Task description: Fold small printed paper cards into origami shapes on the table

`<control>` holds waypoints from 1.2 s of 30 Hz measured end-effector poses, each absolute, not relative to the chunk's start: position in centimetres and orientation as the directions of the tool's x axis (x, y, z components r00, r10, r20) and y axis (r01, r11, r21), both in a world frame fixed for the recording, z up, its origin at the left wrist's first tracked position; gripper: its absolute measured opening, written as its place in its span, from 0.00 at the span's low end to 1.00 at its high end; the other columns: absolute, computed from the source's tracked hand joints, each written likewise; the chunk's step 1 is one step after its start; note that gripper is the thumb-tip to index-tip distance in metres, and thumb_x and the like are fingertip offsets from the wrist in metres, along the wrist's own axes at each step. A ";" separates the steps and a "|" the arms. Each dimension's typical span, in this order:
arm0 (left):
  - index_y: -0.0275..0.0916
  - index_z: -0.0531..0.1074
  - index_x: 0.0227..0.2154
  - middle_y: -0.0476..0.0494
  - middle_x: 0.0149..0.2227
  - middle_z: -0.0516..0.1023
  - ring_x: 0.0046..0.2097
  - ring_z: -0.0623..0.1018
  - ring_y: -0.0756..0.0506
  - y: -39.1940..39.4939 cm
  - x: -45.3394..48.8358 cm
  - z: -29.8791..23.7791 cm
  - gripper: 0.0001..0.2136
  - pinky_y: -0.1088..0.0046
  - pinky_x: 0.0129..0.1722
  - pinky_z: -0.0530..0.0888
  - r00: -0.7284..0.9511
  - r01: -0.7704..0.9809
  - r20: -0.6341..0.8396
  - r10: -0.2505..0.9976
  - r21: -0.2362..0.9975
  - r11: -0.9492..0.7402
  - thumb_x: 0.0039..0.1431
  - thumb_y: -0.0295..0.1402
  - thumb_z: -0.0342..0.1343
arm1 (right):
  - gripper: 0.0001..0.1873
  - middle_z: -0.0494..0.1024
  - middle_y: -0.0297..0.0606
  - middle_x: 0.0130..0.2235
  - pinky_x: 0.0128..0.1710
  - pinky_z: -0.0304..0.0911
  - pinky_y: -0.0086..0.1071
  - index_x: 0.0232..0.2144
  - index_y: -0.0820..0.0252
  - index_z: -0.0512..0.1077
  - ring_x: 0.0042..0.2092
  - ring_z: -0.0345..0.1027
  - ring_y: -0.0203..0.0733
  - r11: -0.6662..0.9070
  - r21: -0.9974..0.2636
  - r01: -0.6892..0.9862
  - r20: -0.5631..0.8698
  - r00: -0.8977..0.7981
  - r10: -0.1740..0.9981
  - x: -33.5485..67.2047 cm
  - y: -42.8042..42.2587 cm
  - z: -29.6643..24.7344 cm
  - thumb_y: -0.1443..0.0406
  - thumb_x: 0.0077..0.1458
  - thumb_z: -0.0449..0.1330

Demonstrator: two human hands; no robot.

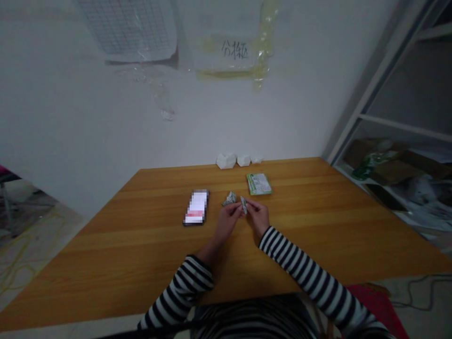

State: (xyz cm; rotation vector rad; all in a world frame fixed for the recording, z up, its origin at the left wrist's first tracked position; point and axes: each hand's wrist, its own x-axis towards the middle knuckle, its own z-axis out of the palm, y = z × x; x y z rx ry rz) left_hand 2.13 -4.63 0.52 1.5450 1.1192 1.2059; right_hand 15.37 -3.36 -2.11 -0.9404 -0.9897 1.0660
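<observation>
My left hand (pixel 228 220) and my right hand (pixel 258 217) meet over the middle of the wooden table (pixel 158 254). Between their fingertips is a small folded piece of printed paper (pixel 243 204), pale with dark green marks, standing on edge. The fingers of both hands are closed in a pinch on it. Just behind my left hand lies another folded piece (pixel 230 197) with a similar print, partly hidden by the fingers. Beyond my right hand a flat green and white packet (pixel 260 184) rests on the table.
A phone (pixel 196 207) with a lit screen lies left of my hands. White crumpled tissues (pixel 226 161) sit along the back edge against the wall. To the right stands a shelf rack (pixel 399 125) holding a cardboard box (pixel 409 167) and a green bottle (pixel 367 165).
</observation>
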 end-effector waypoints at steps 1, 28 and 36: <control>0.35 0.79 0.40 0.44 0.30 0.79 0.32 0.76 0.46 -4.7 2.1 0.6 0.17 0.70 0.35 0.73 0.128 0.163 0.226 0.966 0.956 -0.246 0.61 0.45 0.54 | 0.19 0.85 0.44 0.41 0.49 0.70 0.46 0.39 0.58 0.83 0.42 0.79 0.49 0.221 -0.944 -0.247 0.176 0.189 0.966 15.3 -3.4 -2.0 0.56 0.46 0.69; 0.37 0.75 0.28 0.42 0.35 0.71 0.40 0.72 0.44 -5.0 2.4 0.8 0.16 0.67 0.44 0.70 0.212 0.282 0.372 0.904 0.862 -0.421 0.66 0.36 0.48 | 0.16 0.85 0.45 0.40 0.47 0.72 0.46 0.37 0.60 0.83 0.42 0.79 0.50 0.196 -0.943 -0.268 0.153 0.173 0.973 15.4 -3.1 -2.3 0.58 0.47 0.69; 0.36 0.77 0.31 0.41 0.36 0.71 0.39 0.73 0.44 -4.4 2.6 -0.1 0.12 0.68 0.41 0.72 0.155 0.222 0.329 0.932 0.907 -0.357 0.64 0.36 0.52 | 0.19 0.84 0.46 0.44 0.48 0.72 0.45 0.42 0.60 0.82 0.44 0.78 0.50 0.181 -0.939 -0.292 0.141 0.151 0.978 15.0 -3.1 -3.1 0.55 0.51 0.68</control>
